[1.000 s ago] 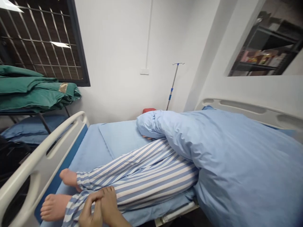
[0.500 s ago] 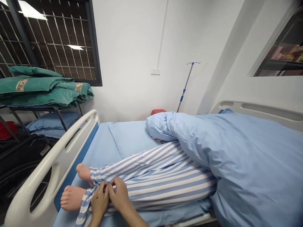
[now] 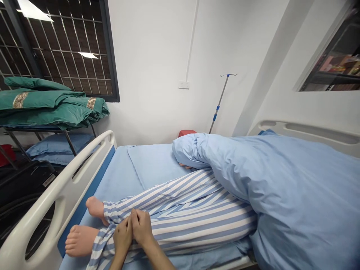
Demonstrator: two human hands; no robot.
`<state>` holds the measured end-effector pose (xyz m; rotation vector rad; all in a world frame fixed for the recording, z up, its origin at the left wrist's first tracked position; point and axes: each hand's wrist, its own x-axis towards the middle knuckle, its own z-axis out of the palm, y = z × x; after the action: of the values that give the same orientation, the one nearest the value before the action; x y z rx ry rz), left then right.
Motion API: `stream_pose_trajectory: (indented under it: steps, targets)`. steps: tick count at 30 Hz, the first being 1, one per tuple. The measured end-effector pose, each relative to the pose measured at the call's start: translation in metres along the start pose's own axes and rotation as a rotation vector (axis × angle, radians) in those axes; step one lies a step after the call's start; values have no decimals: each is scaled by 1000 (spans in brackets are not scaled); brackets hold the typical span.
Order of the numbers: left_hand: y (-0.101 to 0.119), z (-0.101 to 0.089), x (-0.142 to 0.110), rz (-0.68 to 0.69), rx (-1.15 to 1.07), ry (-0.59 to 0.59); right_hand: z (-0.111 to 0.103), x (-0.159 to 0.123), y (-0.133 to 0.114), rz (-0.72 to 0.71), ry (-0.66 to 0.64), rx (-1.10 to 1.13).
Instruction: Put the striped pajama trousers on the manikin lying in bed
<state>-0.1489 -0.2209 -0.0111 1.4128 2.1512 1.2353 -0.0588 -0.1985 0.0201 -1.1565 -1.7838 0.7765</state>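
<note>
A lying figure in blue-and-white striped pyjamas fills the middle of the bed, and its bare feet look like a mannequin's. My left hand [image 3: 123, 236] and my right hand [image 3: 142, 227] sit side by side, fingertips close together, on the striped trouser leg [image 3: 180, 221]. Both appear to pinch the cloth just above the cuffs. The nearer foot [image 3: 81, 240] lies left of my hands, and the farther foot [image 3: 95, 208] sits just above it. A blue blanket [image 3: 292, 195] covers the figure's upper body, hiding the head, with only a few fingers [image 3: 185, 165] showing at its edge.
A white bed rail [image 3: 60, 195] runs along the left side of the blue mattress. Behind it stand a rack of folded green blankets [image 3: 47, 107] and a black bag [image 3: 25, 183]. An IV pole [image 3: 218, 105] stands by the wall beyond the bed.
My hands have drawn slightly apart and their fingers have straightened on the cloth. The whole view has swung since the oldest frame, shifting the bed and window rightward.
</note>
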Motion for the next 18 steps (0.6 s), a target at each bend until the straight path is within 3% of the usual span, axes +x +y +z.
stream_pose_trajectory:
  steps: [6,11,15,18]
  targets:
    - [11,8,-8,-37,42,61,-10,-6,9,-3,-40,-126]
    - [28,12,-9,-83,171,8,-37,-7,20,-63,-26,-293]
    - [48,25,-10,-9,-16,31,-53,-4,27,-5,13,-129]
    - [59,39,-19,1,3,-8,-65,-1,29,-21,37,-51]
